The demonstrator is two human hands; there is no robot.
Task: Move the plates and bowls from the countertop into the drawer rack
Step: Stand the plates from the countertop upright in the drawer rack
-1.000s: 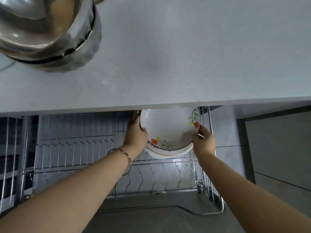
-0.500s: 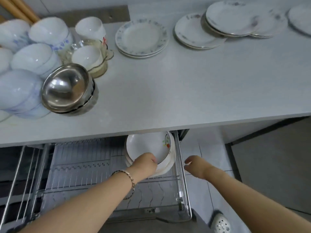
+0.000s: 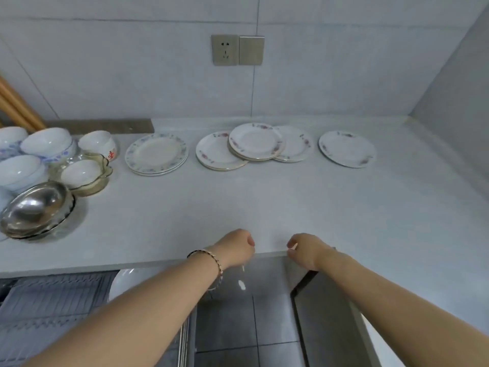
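Plates lie well beyond empty left hand and right hand.

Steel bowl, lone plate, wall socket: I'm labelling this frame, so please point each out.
steel bowl (image 3: 34, 207), head view, on its shiny inner hollow.
lone plate (image 3: 346, 148), head view, on its white centre.
wall socket (image 3: 225, 50), head view, on the middle of its faceplate.

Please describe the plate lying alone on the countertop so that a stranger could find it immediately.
Find the wall socket above the grey countertop, then look down to the row of plates along the back. The lone plate is the rightmost, nearest the corner. Unlike its neighbours, it neither overlaps nor touches another plate.
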